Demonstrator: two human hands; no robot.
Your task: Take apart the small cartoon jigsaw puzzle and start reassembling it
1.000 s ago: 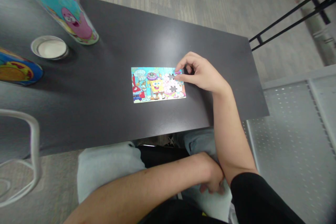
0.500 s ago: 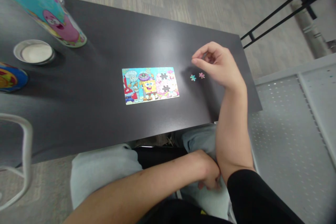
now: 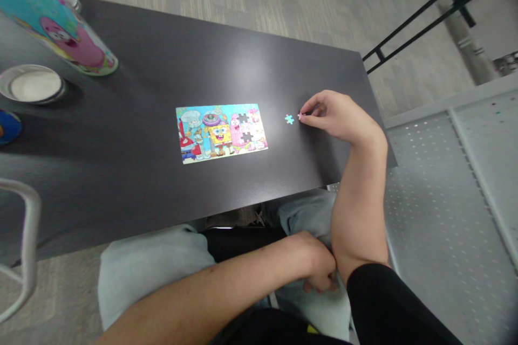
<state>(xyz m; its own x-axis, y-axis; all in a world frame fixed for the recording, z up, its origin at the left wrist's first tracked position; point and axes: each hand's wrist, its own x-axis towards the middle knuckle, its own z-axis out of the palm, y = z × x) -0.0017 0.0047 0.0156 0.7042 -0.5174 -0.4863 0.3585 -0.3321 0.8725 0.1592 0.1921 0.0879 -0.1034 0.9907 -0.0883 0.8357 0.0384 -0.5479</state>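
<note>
A cartoon jigsaw puzzle (image 3: 218,137) lies flat on the dark table, with two piece-shaped gaps in its pink right part. To the right of it rests a loose teal puzzle piece (image 3: 289,119). My right hand (image 3: 335,114) is lowered to the tabletop, thumb and fingertips closed on a pink puzzle piece (image 3: 300,117), which they partly cover. Down on my lap, my left hand (image 3: 319,265) lies under the right arm. Its fingers are curled in, and nothing shows in them.
At the left of the table (image 3: 133,188) stand a tall cartoon-printed canister (image 3: 76,43), a round metal lid (image 3: 34,85) and a blue object (image 3: 8,126) cut by the frame. A white curved frame (image 3: 30,237) is at the near left, a perforated panel (image 3: 441,210) at the right.
My right hand has come down from above the loose pieces and taken the pink piece between its fingertips. My left hand stays on my lap. The view has shifted slightly.
</note>
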